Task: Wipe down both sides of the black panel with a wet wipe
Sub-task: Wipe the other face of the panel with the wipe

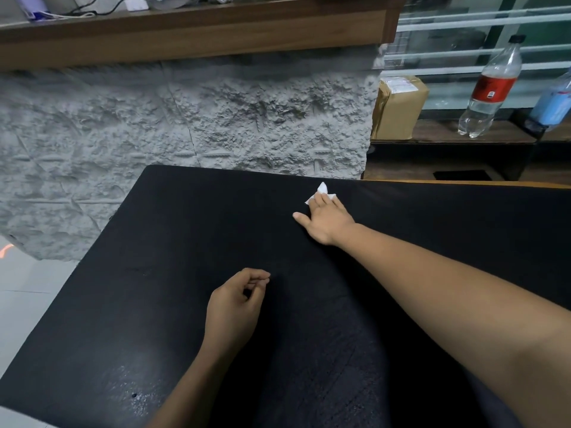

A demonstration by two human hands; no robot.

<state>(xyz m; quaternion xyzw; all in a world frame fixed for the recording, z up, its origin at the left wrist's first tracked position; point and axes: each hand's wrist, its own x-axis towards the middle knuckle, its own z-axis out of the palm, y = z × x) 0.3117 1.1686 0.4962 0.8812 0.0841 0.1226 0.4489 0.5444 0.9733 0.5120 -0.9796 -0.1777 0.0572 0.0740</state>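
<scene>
The black panel [185, 273] lies flat and fills most of the lower view. Its far edge runs close under a rough grey wall [185, 118], and its left edge goes down slantwise beside pale floor tiles [27, 288], so that side is open, while the far side is closed by the wall. At the far right a thin light wooden edge [463, 182] shows just behind the panel; I cannot tell what carries the panel. A brown wooden shelf [216, 32] hangs over the wall, with cables and small white things on top that are too cut off to name. To the right, on a dark wooden ledge [448, 134] well apart from the panel, stands a closed cardboard box [398, 106]; what it holds is hidden. Beside it stands a clear plastic bottle [491, 91] with a red label and a dark cap, and how full it is I cannot tell. A second bottle [553, 100] with a blue label is cut by the frame. The right hand [324, 217] reaches across to the far edge; its grip is flat, with straight fingers pressing down and the thumb spread to the side. The left hand [238, 301] is over the middle of the panel, its grip loosely curled, thumb near the fingertips, holding nothing. The white wet wipe [321, 193] is crumpled under the right fingertips, on the panel near its far edge.
</scene>
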